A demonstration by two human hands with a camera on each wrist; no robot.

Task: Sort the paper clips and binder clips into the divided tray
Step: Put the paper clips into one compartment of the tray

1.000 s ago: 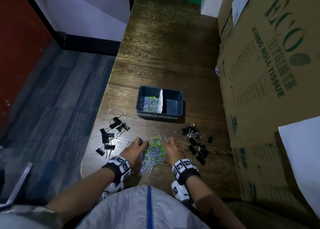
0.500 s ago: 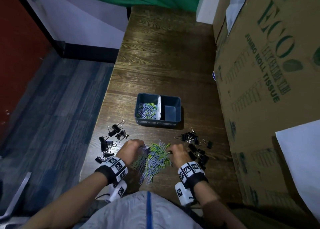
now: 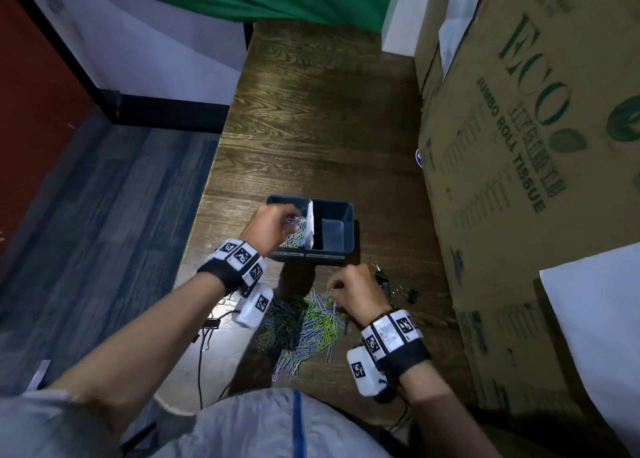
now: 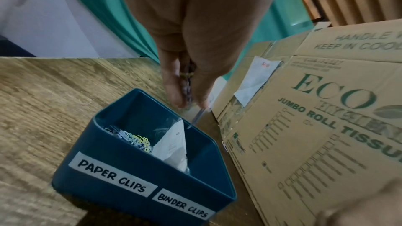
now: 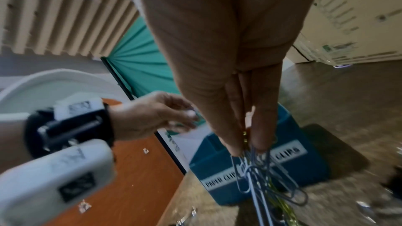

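Observation:
The blue divided tray [image 3: 333, 202] sits mid-table, labelled PAPER CLIPS left and BINDER CLIPS right, with a white divider [image 4: 173, 145]. Coloured paper clips [image 4: 133, 139] lie in its left compartment; the right one shows only bare floor. My left hand [image 3: 290, 216] hovers over the left compartment and pinches a bunch of paper clips [image 4: 187, 90]. Near me, my right hand [image 3: 330, 289] pinches several paper clips [image 5: 256, 174] lifted just above the loose pile [image 3: 304, 329]. Black binder clips [image 3: 410, 293] lie right of that hand, partly hidden.
A big cardboard box [image 3: 519, 180] printed ECO JUMBO ROLL TISSUE walls off the table's right side. The table's left edge [image 3: 207, 194] drops to the floor. More binder clips [image 3: 212, 324] peek out under my left forearm. A white sheet [image 3: 595, 319] lies at the right.
Both hands left the pile. My left hand carried a bunch of clips forward over the tray's left compartment. The right hand rose slightly with clips pinched. The head view tilted down.

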